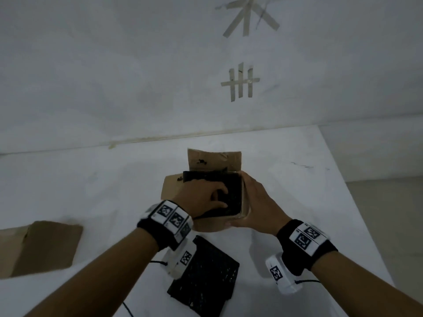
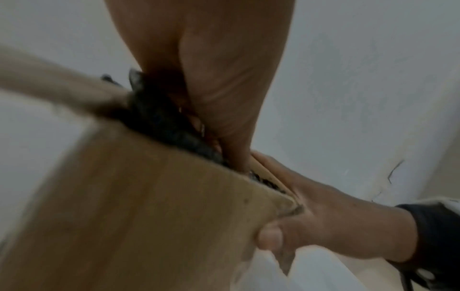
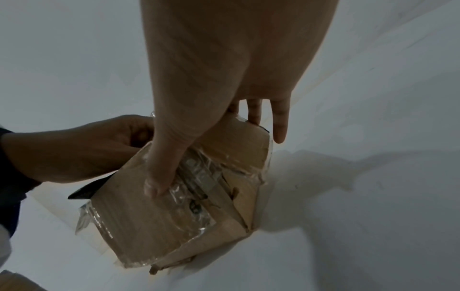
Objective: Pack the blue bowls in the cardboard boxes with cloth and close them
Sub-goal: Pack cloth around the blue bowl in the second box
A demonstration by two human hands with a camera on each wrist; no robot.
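Note:
An open cardboard box (image 1: 212, 223) is held tilted just above the white table, its far flap standing up. My right hand (image 1: 249, 202) grips its right side. In the right wrist view, the thumb (image 3: 159, 177) presses on the taped bottom (image 3: 149, 226) and the fingers wrap the far edge. My left hand (image 1: 219, 199) is inside the box, fingers curled into the black cloth (image 1: 231, 186) that lines it. In the left wrist view, the cloth (image 2: 159, 118) bulges over the box wall (image 2: 149, 216). No blue bowl shows in any view.
A second black cloth (image 1: 206, 277) lies flat on the table (image 1: 91, 179) under my wrists. Another cardboard box (image 1: 45, 245) sits at the left edge. The table ends at a wall behind and drops off on the right (image 1: 366, 202).

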